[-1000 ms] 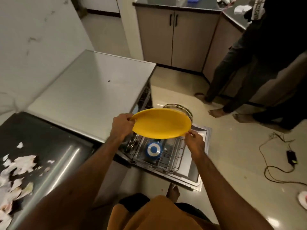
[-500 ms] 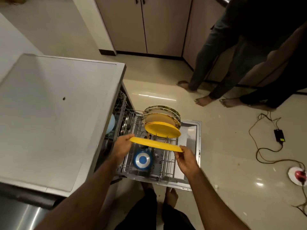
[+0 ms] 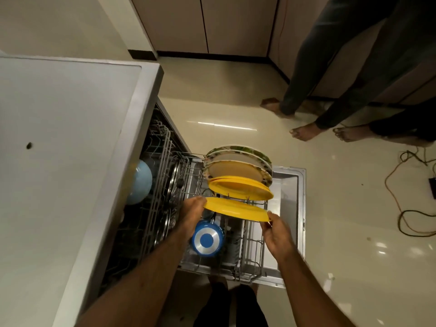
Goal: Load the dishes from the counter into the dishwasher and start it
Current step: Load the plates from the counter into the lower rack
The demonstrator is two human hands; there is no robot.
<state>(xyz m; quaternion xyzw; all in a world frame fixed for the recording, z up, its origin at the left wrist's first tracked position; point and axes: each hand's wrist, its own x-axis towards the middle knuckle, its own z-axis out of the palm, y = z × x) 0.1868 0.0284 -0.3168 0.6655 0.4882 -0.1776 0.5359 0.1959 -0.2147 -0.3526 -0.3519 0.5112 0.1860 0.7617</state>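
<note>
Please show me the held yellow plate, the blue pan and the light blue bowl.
held yellow plate (image 3: 236,208): head view, middle of its face
blue pan (image 3: 207,239): head view, centre of underside
light blue bowl (image 3: 141,182): head view, rounded outside

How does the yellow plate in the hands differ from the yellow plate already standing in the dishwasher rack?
The held yellow plate is gripped at both ends by the left hand and right hand; the racked yellow plate stands free. The racked yellow plate sits beside the patterned plates; the held yellow plate is apart, nearer the person. Both are yellow, similar in shape.
</note>
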